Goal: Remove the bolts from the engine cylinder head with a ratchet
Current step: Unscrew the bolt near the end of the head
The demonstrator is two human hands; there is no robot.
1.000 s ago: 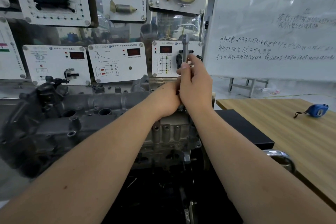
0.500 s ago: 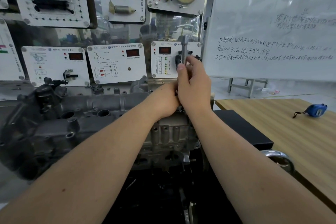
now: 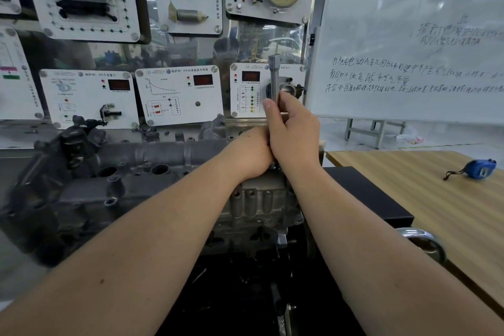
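My right hand [image 3: 296, 133] gripped the upright ratchet [image 3: 274, 79], rigid steel; left hand [image 3: 249, 154] steadied its base, grip hidden. Cylinder head [image 3: 152, 172] heavy, far-right bolt probably tight.

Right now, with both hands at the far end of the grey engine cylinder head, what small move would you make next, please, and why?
Probably swing the upright silver metal ratchet handle through another short stroke. The right hand grips it, the left hand sits at its base on the grey engine cylinder head, and no freed bolt shows yet.
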